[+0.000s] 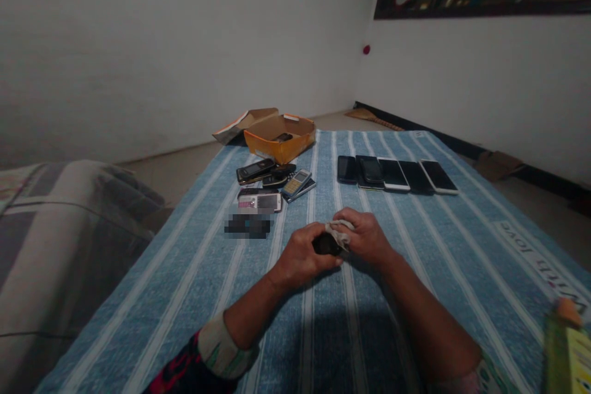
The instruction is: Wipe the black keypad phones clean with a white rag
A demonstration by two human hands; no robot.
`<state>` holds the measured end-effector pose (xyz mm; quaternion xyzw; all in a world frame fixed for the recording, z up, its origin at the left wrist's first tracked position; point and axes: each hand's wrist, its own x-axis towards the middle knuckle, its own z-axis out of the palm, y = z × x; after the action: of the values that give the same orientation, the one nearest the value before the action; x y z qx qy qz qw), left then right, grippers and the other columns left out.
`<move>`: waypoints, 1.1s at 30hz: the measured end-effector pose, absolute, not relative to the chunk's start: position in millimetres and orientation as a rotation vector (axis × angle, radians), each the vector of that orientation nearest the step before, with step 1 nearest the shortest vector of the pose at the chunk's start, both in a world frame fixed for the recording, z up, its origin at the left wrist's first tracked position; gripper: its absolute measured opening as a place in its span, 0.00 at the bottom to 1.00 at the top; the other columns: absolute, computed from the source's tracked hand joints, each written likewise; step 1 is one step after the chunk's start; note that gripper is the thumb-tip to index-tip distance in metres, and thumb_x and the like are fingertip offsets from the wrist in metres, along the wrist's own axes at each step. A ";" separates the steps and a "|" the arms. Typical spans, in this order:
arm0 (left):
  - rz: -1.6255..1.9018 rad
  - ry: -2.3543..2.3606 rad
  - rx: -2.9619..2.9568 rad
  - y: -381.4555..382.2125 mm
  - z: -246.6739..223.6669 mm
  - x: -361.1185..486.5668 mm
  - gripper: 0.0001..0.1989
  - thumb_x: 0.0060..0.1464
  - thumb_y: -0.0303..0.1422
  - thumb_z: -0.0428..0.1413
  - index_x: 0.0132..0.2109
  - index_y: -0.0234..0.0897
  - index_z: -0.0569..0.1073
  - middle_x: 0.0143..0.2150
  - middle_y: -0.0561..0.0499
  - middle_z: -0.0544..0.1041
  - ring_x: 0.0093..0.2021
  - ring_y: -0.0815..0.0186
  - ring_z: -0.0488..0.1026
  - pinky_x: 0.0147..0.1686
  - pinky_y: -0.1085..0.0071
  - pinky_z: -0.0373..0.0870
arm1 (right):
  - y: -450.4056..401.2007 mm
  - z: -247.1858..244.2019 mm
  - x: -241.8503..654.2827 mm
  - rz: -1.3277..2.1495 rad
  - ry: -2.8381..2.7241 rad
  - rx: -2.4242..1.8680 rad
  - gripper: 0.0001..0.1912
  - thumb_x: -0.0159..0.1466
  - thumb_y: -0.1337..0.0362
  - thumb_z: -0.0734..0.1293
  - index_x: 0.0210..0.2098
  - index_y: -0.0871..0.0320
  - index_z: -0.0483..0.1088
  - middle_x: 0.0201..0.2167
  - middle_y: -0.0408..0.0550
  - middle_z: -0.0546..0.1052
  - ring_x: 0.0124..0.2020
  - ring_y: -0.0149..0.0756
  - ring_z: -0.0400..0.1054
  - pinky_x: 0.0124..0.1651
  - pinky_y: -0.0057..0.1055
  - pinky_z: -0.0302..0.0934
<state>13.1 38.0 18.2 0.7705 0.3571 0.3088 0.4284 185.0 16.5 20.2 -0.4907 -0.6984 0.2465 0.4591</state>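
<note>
My left hand (302, 258) is closed around a small dark mobile phone (327, 245), held just above the striped blue cloth (295, 332). A crumpled whitish cloth (339, 233) is pinched in my right hand (367, 237) and presses against the phone's far right edge. Fingers cover much of the phone, so its full shape is hidden. Beyond my left hand lies a loose pile of old phones: a silver one with a yellowish keypad (297, 184), a white and pink one (259, 202) and a black one (256, 170). A pixelated dark item (247, 226) lies nearest.
Several touchscreen phones lie in a row at the back right, among them a white-edged smartphone (438, 176). An open orange box (280, 138) with a dark phone inside stands at the far edge. A green and yellow object (566, 348) sits at the lower right corner.
</note>
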 end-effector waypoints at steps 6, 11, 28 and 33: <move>0.794 0.913 1.911 37.6 19.4 13.8 0.15 0.36 0.30 0.66 0.36 0.34 0.76 0.30 0.55 0.73 0.32 0.67 0.69 0.34 0.71 0.65 | 15.3 22.1 183.7 0.550 -1.758 -1.197 0.06 0.61 0.65 0.65 0.28 0.57 0.72 0.22 0.41 0.72 0.24 0.29 0.66 0.30 0.26 0.56; 0.828 1.004 1.925 37.4 18.8 14.2 0.16 0.38 0.30 0.66 0.38 0.34 0.76 0.32 0.53 0.74 0.33 0.65 0.70 0.35 0.70 0.66 | 15.1 20.6 182.7 0.637 -1.789 -1.137 0.06 0.61 0.64 0.65 0.30 0.57 0.72 0.22 0.40 0.72 0.23 0.29 0.66 0.29 0.25 0.57; 0.891 0.840 1.900 36.8 19.3 13.6 0.24 0.35 0.30 0.68 0.44 0.35 0.75 0.40 0.49 0.77 0.42 0.60 0.73 0.44 0.65 0.69 | 26.4 3.3 185.2 0.552 -1.432 -1.319 0.07 0.59 0.61 0.65 0.28 0.57 0.72 0.23 0.41 0.72 0.26 0.32 0.66 0.32 0.27 0.58; 0.917 0.800 1.900 38.4 18.3 11.1 0.24 0.36 0.32 0.68 0.44 0.36 0.75 0.40 0.48 0.77 0.42 0.59 0.73 0.45 0.63 0.70 | 30.6 1.8 196.8 0.898 -1.152 -1.188 0.09 0.54 0.59 0.70 0.30 0.59 0.73 0.23 0.41 0.72 0.24 0.31 0.64 0.27 0.27 0.58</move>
<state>11.1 38.4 18.3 0.7609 0.3203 0.3673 0.4284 196.8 30.6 1.8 -0.5101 -0.4945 0.3856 0.5887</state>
